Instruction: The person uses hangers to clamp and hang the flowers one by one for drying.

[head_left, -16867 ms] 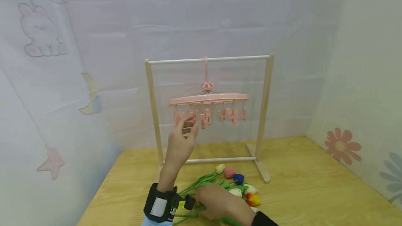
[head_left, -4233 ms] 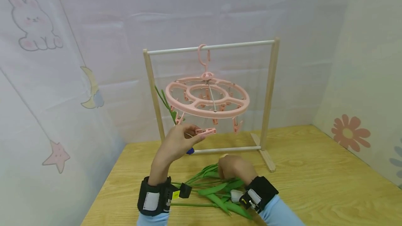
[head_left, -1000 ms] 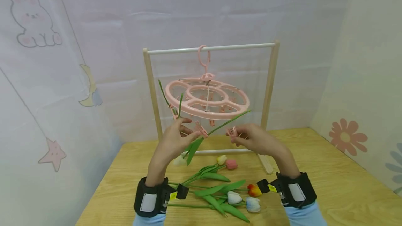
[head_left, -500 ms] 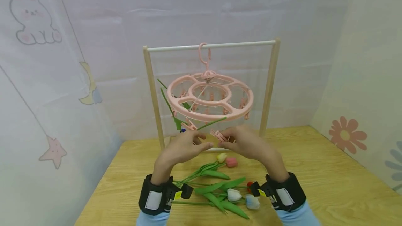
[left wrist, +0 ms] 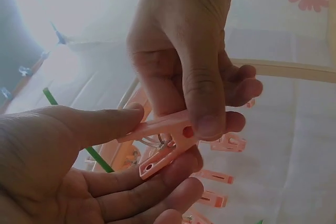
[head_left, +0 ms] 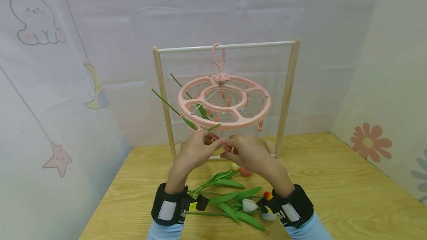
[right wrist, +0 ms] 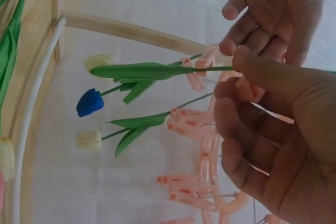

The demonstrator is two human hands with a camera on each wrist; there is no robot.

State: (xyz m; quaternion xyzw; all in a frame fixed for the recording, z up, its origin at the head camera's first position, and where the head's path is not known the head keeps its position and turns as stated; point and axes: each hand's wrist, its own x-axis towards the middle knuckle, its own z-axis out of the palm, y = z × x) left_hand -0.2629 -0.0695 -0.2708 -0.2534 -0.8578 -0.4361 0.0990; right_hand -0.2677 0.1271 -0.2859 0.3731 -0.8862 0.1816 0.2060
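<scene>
In the left wrist view a pink clothespin lies between both hands. My left hand holds its handle end, thumb on one arm and fingers under the other. From above, my right hand pinches the opposite end. The head view shows my left hand and right hand meeting under the front rim of the round pink clip hanger. In the right wrist view a blue tulip and a white tulip hang heads down, with a pale tulip partly behind a leaf.
The hanger hooks over the top bar of a wooden-sided rack. Several more clips dangle beneath it. Below my hands, artificial tulips lie on the wooden table, among them a white tulip and a pink tulip.
My right hand has moved left with a clothespin until both hands meet on it. The hanger has turned. Tulips that lay on the table much earlier now hang from clips.
</scene>
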